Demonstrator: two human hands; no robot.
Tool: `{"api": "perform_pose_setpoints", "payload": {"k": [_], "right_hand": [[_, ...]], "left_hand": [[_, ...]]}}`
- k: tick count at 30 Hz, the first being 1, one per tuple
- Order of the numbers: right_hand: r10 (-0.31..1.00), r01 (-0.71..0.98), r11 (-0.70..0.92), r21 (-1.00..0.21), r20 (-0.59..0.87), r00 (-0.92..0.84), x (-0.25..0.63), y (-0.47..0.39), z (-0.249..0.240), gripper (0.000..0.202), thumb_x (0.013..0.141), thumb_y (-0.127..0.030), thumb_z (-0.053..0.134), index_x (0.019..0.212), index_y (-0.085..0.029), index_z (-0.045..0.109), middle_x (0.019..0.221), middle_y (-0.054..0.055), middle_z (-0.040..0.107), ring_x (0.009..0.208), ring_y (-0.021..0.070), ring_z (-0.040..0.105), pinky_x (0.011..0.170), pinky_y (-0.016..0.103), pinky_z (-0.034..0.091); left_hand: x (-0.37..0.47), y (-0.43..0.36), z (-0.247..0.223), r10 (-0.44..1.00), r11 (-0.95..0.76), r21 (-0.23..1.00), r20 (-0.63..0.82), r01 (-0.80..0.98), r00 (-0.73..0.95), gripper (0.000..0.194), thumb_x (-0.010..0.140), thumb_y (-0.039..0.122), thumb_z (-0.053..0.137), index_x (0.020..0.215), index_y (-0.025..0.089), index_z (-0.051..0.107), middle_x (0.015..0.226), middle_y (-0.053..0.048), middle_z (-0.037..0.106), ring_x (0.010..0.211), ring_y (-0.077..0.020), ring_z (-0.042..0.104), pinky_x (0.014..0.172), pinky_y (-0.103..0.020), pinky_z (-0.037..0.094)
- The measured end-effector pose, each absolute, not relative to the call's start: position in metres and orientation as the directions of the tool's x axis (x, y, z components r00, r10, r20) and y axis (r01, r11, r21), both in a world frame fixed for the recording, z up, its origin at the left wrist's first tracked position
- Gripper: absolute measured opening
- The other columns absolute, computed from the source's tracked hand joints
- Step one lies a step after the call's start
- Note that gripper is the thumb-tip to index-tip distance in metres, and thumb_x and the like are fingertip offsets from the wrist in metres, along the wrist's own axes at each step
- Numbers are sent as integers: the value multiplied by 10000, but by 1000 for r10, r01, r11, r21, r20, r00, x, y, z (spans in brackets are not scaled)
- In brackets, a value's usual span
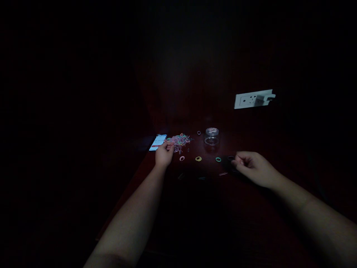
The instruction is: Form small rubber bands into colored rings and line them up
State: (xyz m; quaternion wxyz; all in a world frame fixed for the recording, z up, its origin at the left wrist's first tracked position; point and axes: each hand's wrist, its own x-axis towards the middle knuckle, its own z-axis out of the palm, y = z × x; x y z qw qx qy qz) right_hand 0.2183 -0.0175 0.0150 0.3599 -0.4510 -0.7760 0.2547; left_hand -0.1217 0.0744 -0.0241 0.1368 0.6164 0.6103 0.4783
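My left hand [164,154] is at the near edge of a heap of small coloured hair ties and clips [181,140], its fingers pinched together. What lies between them is too small to make out. To the right, my right hand [251,166] is closed in a pinch beside a dark ring-shaped band [230,158]; its fingertips hide anything they hold. Between the hands lie a pink ring-shaped band [182,158], yellow bands [198,159] and a green band [218,159]. Nearer me are a pink clip-like piece [223,174] and a dim bluish one [202,178].
A lit phone [158,143] lies left of the heap. Behind the bands stands a clear lidded jar [212,138], with a small ring [199,132] to its left. A wall socket [252,99] holds a plug. The surroundings are very dark.
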Motion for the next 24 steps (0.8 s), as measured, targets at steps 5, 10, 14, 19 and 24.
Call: {"api": "perform_pose_setpoints", "payload": {"k": [5, 10, 14, 19, 24], "right_hand": [[884, 525, 465, -713, 336, -326, 220, -17, 15, 333, 795, -368, 583, 574, -225, 379, 544, -47, 378, 510, 108, 345, 469, 246, 292], [879, 519, 473, -712, 341, -333, 221, -15, 12, 323, 805, -363, 574, 583, -220, 388, 548, -49, 385, 512, 103, 347, 472, 239, 292], [870, 513, 491, -704, 370, -326, 220, -16, 14, 296, 818, -358, 568, 607, -216, 417, 569, -47, 395, 519, 103, 364, 477, 237, 309], [867, 518, 494, -698, 442, -231, 222, -16, 21, 213, 851, -352, 554, 707, -198, 531, 629, -12, 504, 549, 126, 454, 487, 246, 353], [862, 482, 468, -741, 503, -64, 228, -13, 29, 211, 835, -358, 589, 718, -183, 588, 672, 19, 579, 585, 141, 510, 527, 266, 398]], "left_hand": [[-118, 74, -24, 882, -273, 749, 446, 604, -154, 171, 844, 265, 589, 940, 159, 683, 926, -43, 726, 815, -145, 671, 806, -250, 526], [-109, 69, -19, 873, -352, 734, 481, 581, -78, 164, 834, 267, 602, 920, 156, 687, 861, -37, 706, 779, -146, 655, 760, -259, 535], [-92, 52, -9, 849, -461, 690, 526, 559, 51, 177, 828, 306, 636, 928, 172, 697, 813, -27, 700, 703, -147, 644, 651, -259, 532], [-67, 19, 5, 703, -666, 505, 672, 549, 235, 91, 832, 270, 671, 884, 202, 704, 820, -14, 723, 709, -132, 651, 673, -259, 529], [-50, -3, 10, 588, -784, 372, 702, 496, 403, 67, 853, 268, 669, 893, 224, 700, 832, 1, 733, 741, -132, 644, 699, -277, 513]]}}
